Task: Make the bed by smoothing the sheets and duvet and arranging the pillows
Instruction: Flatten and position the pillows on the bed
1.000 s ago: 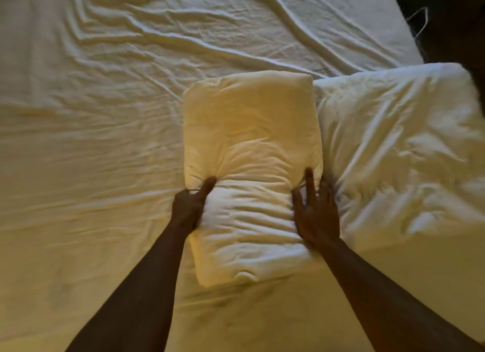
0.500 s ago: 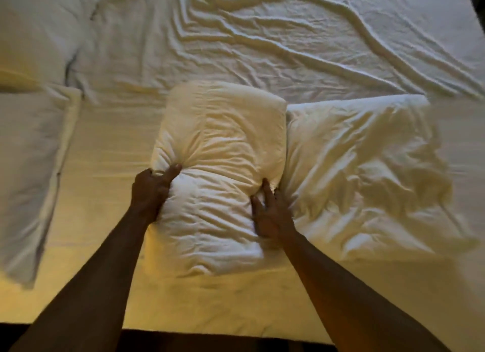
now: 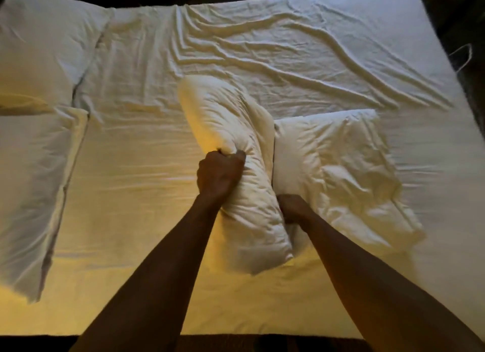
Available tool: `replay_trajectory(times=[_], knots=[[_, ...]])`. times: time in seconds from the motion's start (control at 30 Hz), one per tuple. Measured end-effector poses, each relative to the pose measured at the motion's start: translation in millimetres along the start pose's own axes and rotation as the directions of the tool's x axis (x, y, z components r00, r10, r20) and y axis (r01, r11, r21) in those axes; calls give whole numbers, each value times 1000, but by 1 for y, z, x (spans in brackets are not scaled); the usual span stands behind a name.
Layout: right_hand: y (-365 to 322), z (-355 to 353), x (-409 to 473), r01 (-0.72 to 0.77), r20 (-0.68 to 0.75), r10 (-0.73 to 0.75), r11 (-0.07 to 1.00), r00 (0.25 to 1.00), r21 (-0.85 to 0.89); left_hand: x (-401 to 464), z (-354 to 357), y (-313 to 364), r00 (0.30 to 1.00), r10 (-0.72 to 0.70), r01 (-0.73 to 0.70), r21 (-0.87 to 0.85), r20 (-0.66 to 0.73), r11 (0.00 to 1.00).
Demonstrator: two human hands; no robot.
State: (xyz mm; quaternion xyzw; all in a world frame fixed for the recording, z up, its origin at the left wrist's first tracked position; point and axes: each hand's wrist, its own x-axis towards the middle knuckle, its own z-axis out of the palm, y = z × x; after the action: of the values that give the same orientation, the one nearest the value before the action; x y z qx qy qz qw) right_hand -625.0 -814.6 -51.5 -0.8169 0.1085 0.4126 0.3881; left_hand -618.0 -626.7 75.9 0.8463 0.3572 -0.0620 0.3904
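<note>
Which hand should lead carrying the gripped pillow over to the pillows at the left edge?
Probably left. The left hand grips the middle pillow on the side facing the left-edge pillows; the right hand is wedged against the neighbouring pillow.

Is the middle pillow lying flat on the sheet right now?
No: the middle pillow is tipped up on its side, gripped by the left hand and the right hand above the sheet.

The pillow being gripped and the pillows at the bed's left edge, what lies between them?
Only wrinkled sheet lies between the gripped pillow and the left pillows in the head view.
</note>
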Motion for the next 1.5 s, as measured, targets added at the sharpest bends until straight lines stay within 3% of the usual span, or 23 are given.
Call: replay_trajectory(times=[0.17,0.27,0.33,0.47,0.53,0.6,0.67,0.73,0.8,0.9,0.97,1.13,1.27,1.5], knots=[[22,-74,-29,81,-150,-64,991,987,105,-35,64,77,983,135,-133,-19,124,991],[40,-124,-37,31,-253,17,982,967,184,-53,114,113,949,211,-213,-14,233,977],[55,-159,-44,-3,-320,93,963,943,270,-61,148,128,882,286,-291,-45,374,956],[100,-211,-61,-44,-456,190,949,870,312,-67,202,142,656,459,-535,-61,599,843],[115,-218,-64,-61,-525,205,958,826,279,-62,217,146,594,598,-672,-77,538,737],[125,-216,-60,-97,-583,237,961,777,260,-47,229,145,583,712,-749,-81,391,657],[126,-205,-53,-126,-686,216,976,695,180,-20,237,145,583,766,-800,27,272,599],[116,-187,-47,-99,-808,58,995,586,0,10,242,148,548,804,-836,157,229,525],[100,-171,-42,-37,-849,-158,978,504,-204,36,245,153,461,852,-879,259,250,400],[87,-147,-23,18,-770,-294,939,566,-345,65,252,164,348,861,-925,286,371,250],[96,-136,-10,-7,-770,-250,950,587,-314,84,257,174,300,820,-946,260,488,191],[139,-135,13,-183,-829,-116,950,547,-253,120,273,185,94,730,-980,191,677,-50],[159,-147,30,-252,-840,-55,942,540,-223,127,307,196,76,716,-938,292,694,-184],[190,-169,68,-345,-878,21,924,478,-166,153,385,192,56,737,-913,332,674,-235]])
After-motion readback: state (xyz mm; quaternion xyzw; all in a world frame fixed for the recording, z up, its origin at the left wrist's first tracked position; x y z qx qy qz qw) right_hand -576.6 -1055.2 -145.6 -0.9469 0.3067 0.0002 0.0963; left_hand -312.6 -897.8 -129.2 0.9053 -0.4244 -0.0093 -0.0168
